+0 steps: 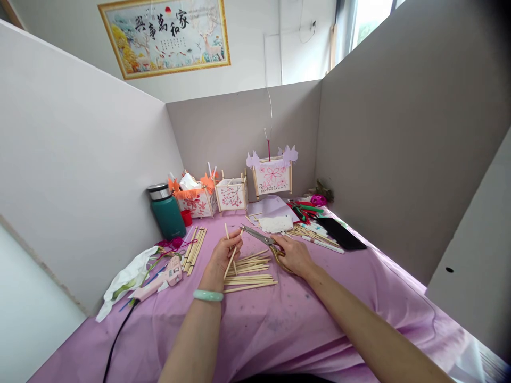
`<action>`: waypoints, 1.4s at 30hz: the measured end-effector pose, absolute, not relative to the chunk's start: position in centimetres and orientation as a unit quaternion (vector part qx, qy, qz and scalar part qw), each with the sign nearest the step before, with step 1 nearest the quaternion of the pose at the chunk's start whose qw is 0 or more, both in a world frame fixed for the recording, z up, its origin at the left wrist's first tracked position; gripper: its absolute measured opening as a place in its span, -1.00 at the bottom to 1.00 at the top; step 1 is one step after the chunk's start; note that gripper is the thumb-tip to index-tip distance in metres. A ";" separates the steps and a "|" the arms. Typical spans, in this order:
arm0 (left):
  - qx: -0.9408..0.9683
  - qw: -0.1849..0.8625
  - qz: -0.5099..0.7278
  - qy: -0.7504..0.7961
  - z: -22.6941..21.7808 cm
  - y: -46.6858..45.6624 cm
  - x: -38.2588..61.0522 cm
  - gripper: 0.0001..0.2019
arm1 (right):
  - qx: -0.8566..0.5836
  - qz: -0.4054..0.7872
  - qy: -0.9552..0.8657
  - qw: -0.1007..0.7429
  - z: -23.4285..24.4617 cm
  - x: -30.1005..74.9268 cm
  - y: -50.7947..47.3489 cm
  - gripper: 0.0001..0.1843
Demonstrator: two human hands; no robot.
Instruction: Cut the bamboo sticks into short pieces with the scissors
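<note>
My left hand (pixel 222 255) pinches thin wooden sticks (pixel 230 254), held slanted above the table; a green bangle (pixel 208 296) circles that wrist. My right hand (pixel 294 256) grips scissors (pixel 257 237) by gold handles, the blades pointing left and their tips meeting the upper end of a held stick. Under both hands lies a loose pile of cut sticks (pixel 249 275) on the purple tablecloth (pixel 279 330).
A pink glue gun (pixel 162 279) with black cord and a white cloth (pixel 128 279) lie left. A green flask (pixel 166 211), more sticks (pixel 194 249), paper lanterns (pixel 231 195) and a hanging lantern (pixel 272 175) stand behind. A black phone (pixel 342 234) and pens sit right. Grey partition walls surround the table.
</note>
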State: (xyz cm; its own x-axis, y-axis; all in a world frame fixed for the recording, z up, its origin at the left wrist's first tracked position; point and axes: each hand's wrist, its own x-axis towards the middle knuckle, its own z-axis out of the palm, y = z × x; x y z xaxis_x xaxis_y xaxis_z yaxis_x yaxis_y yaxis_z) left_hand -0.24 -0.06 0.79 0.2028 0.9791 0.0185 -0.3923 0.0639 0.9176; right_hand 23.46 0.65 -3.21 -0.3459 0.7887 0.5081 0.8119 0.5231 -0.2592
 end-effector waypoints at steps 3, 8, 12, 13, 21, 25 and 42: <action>0.431 0.642 0.531 0.348 0.8 -0.1 -0.2 -0.60 | -0.486 -0.026 -0.824 0.291 -3.1 23.4 0.6 -0.49; 0.432 0.640 0.525 0.358 1.0 -0.2 -0.2 -0.57 | -0.482 -0.010 -0.824 0.298 -3.1 23.4 0.7 -0.56; 0.434 0.636 0.523 0.366 1.0 -0.3 0.0 -0.55 | -0.474 -0.003 -0.827 0.301 -3.2 23.7 0.8 -0.64; 0.435 0.634 0.523 0.368 1.0 -0.3 0.0 -0.55 | -0.472 -0.002 -0.829 0.301 -3.2 23.8 0.8 -0.65; 0.443 0.629 0.520 0.372 0.8 -0.2 0.0 -0.52 | -0.467 -0.003 -0.834 0.293 -3.1 24.0 0.8 -0.73; 0.444 0.627 0.520 0.372 0.8 -0.2 0.0 -0.53 | -0.467 -0.009 -0.835 0.290 -3.0 23.9 0.7 -0.75; 0.435 0.628 0.523 0.379 0.9 -0.2 0.0 -0.51 | -0.471 -0.009 -0.838 0.275 -3.0 23.9 0.7 -0.69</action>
State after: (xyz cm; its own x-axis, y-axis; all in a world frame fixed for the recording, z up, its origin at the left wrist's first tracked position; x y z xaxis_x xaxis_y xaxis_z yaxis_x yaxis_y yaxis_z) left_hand 0.04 -0.21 0.90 0.1669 0.9857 -0.0213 -0.3268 0.0757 0.9421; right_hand 23.94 0.69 -2.96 -0.4056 0.7839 0.4701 0.7938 0.5571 -0.2441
